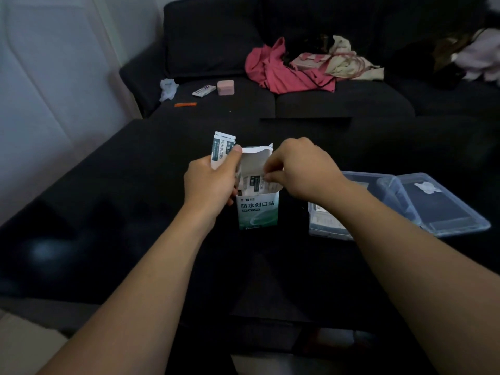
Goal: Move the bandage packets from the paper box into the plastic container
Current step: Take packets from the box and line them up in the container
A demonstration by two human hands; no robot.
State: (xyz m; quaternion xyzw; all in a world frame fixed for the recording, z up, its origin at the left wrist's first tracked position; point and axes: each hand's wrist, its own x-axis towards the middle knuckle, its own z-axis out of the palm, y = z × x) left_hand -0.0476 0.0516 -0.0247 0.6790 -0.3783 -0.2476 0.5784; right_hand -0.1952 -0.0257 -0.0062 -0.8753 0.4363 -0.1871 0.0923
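Bandage packets [257, 184] were mostly still down inside the paper box [258, 209], which stood upright on the dark table [121, 212] with its top flap [257, 151] open and tipped back. From where I was watching, my left hand [209, 182] was wrapped around the left side of the box, and that same hand also had a loose packet [220, 150] pinned under the thumb, sticking up above the box's left edge. So that hand was gripping both things at once, fingers curled.

My right hand [300, 169] was reaching into the box opening from the right, thumb and fingertips pressed together on the top edge of one of the packets inside. Pinch looked pretty tight, though the exact fingertip contact was kinda dim in that lighting.

The plastic container [328, 223] sat on the table just to the right of the box, partly hidden behind my right forearm, and I could see at least something white and printed already lying in it. Its clear lid [443, 204] lay open to the right, touching the container, with a white sticker on it.

Behind the table was a dark sofa [297, 98] with a pink cloth [276, 69], a small pink case [225, 87], a crumpled tissue [167, 87] and an orange strip [185, 104] scattered on it.
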